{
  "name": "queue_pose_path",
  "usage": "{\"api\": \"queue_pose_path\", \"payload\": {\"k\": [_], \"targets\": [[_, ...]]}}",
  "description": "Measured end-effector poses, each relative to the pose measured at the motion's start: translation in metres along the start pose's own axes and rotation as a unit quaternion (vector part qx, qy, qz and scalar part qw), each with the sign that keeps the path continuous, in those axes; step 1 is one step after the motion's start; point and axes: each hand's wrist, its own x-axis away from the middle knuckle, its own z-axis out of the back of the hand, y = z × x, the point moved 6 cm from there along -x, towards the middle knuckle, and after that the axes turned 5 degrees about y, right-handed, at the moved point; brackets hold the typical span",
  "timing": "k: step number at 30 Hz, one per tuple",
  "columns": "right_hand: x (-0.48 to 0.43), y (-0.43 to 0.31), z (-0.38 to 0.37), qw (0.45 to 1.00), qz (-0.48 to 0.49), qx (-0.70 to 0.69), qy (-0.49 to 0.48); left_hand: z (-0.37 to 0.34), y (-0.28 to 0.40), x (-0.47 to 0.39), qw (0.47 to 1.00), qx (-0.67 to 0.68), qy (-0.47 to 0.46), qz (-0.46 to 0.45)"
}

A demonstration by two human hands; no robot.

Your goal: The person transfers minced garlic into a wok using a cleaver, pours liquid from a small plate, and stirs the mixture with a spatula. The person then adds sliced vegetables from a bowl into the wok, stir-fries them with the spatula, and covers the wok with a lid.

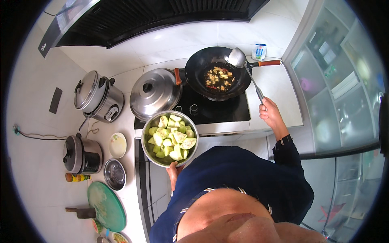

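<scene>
My left hand [174, 173] grips the near rim of a round stainless steel bowl [146, 158]. Chunks of peeled, pale green vegetable [170, 136] fill it. In my right hand [270, 112] is the handle of a metal ladle [237, 57], its head raised over the right rim of a black wok [194, 76]. Browned, chopped pieces with some red bits, perhaps chilli [220, 77], lie in the bottom of the wok. The wok stands on a black glass cooktop [225, 112], its wooden handle [270, 63] pointing right.
Left of the wok rests a domed metal lid [155, 100]. Two electric cookers [106, 106] stand farther left. Along the left counter are a small dish [118, 145], a metal bowl [115, 174], a green cutting board [106, 206] and a cleaver [85, 213]. Overhead hangs a range hood [146, 21].
</scene>
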Motion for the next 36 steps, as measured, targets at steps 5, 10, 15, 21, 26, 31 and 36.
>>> {"api": "queue_pose_path", "payload": {"k": [5,10,15,21,26,31,36], "targets": [[0.002,-0.002,-0.009,0.996,0.000,0.059,-0.068,0.013,-0.015,-0.015,0.997,-0.057,-0.019,-0.058],[-0.018,-0.002,-0.012,0.966,0.046,0.250,-0.048,-0.008,-0.001,-0.003,0.999,0.030,-0.003,-0.027],[-0.037,0.005,-0.020,0.941,0.081,0.329,-0.011,-0.002,-0.013,-0.014,0.998,0.050,-0.034,0.021],[-0.059,0.005,-0.021,0.922,0.088,0.378,0.007,0.018,-0.031,-0.020,0.999,-0.017,0.000,-0.027],[-0.067,0.002,-0.029,0.922,0.094,0.374,0.032,0.022,-0.033,-0.023,0.998,0.013,-0.009,-0.055],[-0.075,0.006,-0.037,0.935,0.072,0.348,0.014,0.018,-0.021,-0.006,0.996,0.054,0.013,-0.068],[-0.092,0.012,-0.042,0.882,0.105,0.457,0.039,0.035,-0.034,-0.021,0.951,-0.174,-0.026,-0.253]]}}
